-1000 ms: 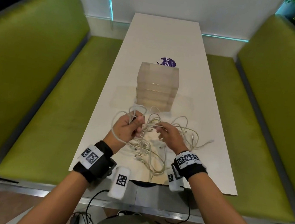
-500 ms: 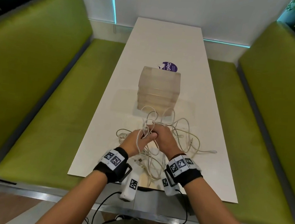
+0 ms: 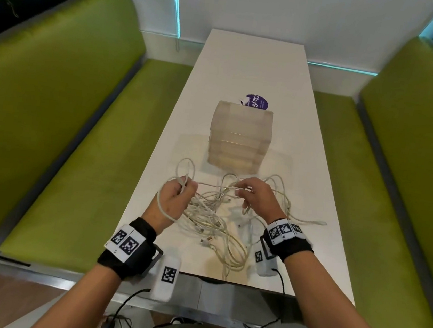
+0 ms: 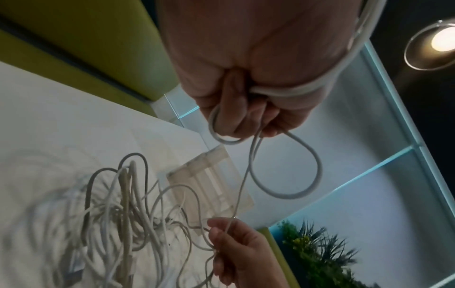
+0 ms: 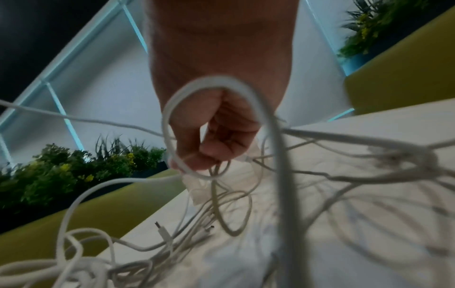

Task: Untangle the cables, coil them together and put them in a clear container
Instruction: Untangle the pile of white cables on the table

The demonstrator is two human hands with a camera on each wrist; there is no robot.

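Observation:
A tangle of white cables [image 3: 212,217] lies on the near end of the white table [image 3: 250,68]. My left hand [image 3: 179,192] grips a cable looped round its back, with a loop [image 4: 290,165] hanging from the curled fingers. My right hand [image 3: 244,191] pinches a thin cable [image 3: 215,184] stretched between the two hands; another cable [image 5: 211,124] arcs round its fingers. A stack of clear containers [image 3: 240,137] stands just beyond the tangle, also in the left wrist view [image 4: 211,183].
A purple round sticker [image 3: 257,102] lies behind the containers. Green padded benches [image 3: 54,107] flank the table on both sides. A cable end [image 3: 319,223] trails toward the table's right edge. Loose plugs [image 5: 162,231] lie near the front edge.
The hands were together over the tangle half a second ago; they have drawn apart, stretching a thin cable between them. The left hand moved left with a cable looped over it.

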